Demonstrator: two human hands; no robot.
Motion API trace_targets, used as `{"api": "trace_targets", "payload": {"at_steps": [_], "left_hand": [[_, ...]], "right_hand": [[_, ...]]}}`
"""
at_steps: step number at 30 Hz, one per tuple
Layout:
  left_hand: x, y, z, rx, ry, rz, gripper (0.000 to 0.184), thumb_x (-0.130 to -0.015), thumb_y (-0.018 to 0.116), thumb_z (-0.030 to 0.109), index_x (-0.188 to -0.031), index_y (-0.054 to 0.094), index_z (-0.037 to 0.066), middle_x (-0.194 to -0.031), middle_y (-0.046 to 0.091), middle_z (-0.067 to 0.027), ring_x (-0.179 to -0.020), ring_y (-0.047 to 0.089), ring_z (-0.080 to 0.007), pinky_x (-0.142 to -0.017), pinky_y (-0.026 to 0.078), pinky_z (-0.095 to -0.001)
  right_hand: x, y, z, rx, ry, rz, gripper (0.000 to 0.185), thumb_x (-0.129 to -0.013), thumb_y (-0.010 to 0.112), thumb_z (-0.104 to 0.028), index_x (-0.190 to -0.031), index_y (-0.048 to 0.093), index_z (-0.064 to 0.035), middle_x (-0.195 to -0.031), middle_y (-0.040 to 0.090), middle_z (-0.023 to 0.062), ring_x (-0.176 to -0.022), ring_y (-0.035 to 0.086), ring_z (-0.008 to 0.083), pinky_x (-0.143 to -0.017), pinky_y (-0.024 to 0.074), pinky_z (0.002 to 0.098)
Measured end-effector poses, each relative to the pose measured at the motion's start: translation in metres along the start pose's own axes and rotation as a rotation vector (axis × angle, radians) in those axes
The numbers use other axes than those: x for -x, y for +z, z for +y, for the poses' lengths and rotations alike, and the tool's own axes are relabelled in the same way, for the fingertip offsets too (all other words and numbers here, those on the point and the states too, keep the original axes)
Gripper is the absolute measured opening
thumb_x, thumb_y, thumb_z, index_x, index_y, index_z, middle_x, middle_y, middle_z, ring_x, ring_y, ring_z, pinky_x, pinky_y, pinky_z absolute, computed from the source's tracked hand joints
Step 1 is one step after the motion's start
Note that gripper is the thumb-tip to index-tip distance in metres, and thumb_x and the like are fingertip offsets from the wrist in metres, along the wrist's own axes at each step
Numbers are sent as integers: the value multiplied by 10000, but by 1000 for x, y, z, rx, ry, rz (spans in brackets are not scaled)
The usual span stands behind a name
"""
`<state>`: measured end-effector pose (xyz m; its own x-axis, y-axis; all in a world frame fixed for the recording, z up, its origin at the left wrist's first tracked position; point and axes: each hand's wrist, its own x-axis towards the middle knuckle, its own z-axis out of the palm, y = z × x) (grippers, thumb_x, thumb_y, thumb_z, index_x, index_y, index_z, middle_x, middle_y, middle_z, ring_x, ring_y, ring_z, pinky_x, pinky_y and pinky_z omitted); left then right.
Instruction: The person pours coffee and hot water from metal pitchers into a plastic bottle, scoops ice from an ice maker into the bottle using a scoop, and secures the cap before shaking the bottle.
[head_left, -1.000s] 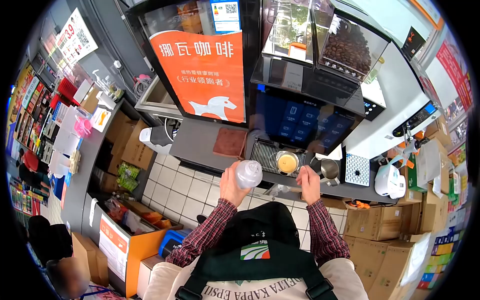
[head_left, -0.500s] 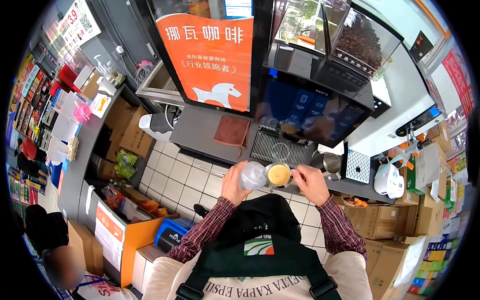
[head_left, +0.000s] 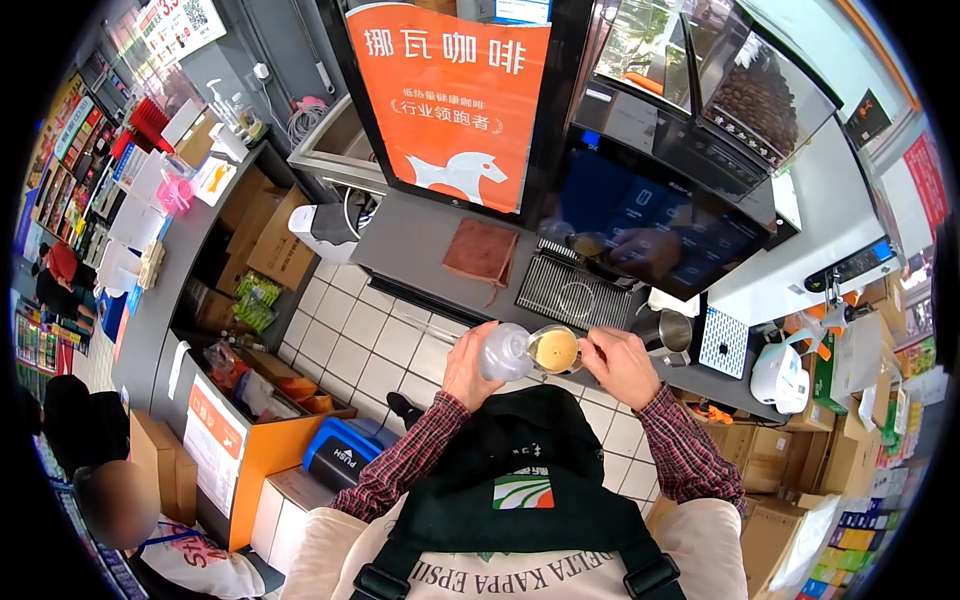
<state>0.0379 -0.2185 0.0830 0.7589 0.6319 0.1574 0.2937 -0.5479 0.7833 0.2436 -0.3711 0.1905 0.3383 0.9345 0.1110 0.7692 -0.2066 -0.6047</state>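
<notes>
My left hand [head_left: 469,364] is wrapped round a clear, cloudy-looking plastic cup [head_left: 504,354]; what is inside it I cannot make out. My right hand [head_left: 617,366] grips the handle of a small glass measuring jug [head_left: 572,337]. Brown, frothy coffee [head_left: 554,351] shows in the jug. The jug's left side is up against the cup's rim, overlapping it in view. Both are held in front of my dark apron [head_left: 520,445], near the counter's front edge.
Ahead is a coffee machine with a dark touchscreen [head_left: 650,215] and a drip tray [head_left: 575,288]. A brown cloth [head_left: 480,252] lies left of the tray, a metal pitcher [head_left: 672,330] right of it. A blue-lidded bin [head_left: 345,452] stands lower left; a person [head_left: 200,555] is beyond.
My view has shifted, so the counter and machine appear farther right and tilted. The jug has come closer to the plastic cup and now overlaps its rim. Both hands keep their holds.
</notes>
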Motion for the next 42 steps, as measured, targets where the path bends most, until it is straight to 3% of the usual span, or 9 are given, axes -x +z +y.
{"api": "trace_targets", "payload": {"at_steps": [23,42], "left_hand": [[10,4,-5,18,-11,36,858,-611,813,93,-1371,417,108,-1300,511,-137,-1235,471,-344,-1041,378,-448],[9,4,-2,67,-31,34,833,-633,807,79,-1368,414,62,-1297,511,-161,-1226,475,-356,-1052,391,-426]], "right_hand": [[-7,-1,-9,104,-48,-31,256,-901,590,-219,-773,581,3,-727,607,152,-644,602,356,-578,473,448],[-11,-3,-12,135,-65,-58,253,-905,584,-212,-779,585,6,-730,611,153,-645,607,356,-580,479,448]]}}
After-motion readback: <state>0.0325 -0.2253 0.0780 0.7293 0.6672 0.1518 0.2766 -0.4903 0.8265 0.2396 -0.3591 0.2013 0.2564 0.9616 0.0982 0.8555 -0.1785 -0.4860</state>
